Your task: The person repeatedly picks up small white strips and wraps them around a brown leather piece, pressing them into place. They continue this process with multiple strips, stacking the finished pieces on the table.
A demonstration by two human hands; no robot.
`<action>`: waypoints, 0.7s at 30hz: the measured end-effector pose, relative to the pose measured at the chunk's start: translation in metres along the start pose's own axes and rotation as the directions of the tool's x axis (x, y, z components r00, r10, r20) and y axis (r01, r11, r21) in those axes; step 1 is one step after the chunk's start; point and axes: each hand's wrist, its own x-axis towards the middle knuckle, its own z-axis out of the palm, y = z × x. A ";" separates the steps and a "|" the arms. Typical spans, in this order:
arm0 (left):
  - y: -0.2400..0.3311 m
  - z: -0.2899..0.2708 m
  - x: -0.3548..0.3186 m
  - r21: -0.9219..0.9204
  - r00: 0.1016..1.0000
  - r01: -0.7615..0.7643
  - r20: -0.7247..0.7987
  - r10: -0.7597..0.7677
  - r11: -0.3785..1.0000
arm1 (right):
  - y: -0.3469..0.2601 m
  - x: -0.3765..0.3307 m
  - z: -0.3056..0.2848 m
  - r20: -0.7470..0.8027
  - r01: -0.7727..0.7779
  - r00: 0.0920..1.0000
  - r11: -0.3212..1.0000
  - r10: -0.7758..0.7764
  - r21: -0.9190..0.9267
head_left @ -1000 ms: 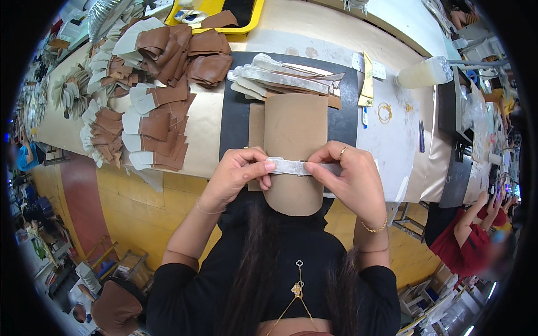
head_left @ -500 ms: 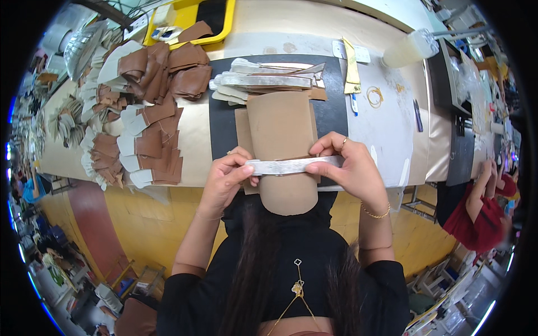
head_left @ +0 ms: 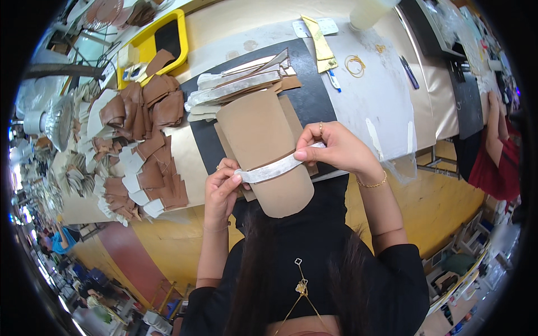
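Observation:
A pale, whitish strip with a brown edge (head_left: 270, 170) lies crosswise over a curved tan board (head_left: 251, 126) whose rounded end hangs past the table's front edge. My left hand (head_left: 223, 187) pinches the strip's left end between thumb and fingers. Toward the other end, my right hand (head_left: 336, 147) grips it with the thumb on top, and a short tail of strip sticks out beyond. Another flat tan piece (head_left: 291, 115) shows beneath the board. Behind it a pile of similar strips (head_left: 238, 89) rests on a black mat (head_left: 319, 98).
Heaps of brown and white cut pieces (head_left: 148, 168) cover the left side. A yellow tray (head_left: 184, 42) stands behind them. To the right lie a folded yellow strip (head_left: 320, 47), a pen (head_left: 334, 81), yellow bands (head_left: 354, 66) and a dark slim tool (head_left: 409, 73). Another person's arm (head_left: 493, 126) shows far right.
The whole view has tilted, so the table and board now slant. Both hands still hold the strip, which now bends closely over the board, and my right hand has slid nearer the board's edge.

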 end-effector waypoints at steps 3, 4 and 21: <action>-0.001 0.001 0.001 -0.020 1.000 -0.012 0.002 0.012 1.000 | 0.010 0.003 -0.001 0.000 -0.005 1.000 0.999 0.005 0.046; -0.001 0.002 0.001 -0.023 1.000 -0.022 0.001 0.022 1.000 | 0.013 0.003 -0.002 -0.003 -0.010 1.000 0.999 0.010 0.050; -0.002 -0.003 -0.003 -0.043 0.997 0.046 -0.066 -0.049 0.998 | 0.060 0.012 -0.011 -0.023 0.033 0.999 0.989 -0.030 0.143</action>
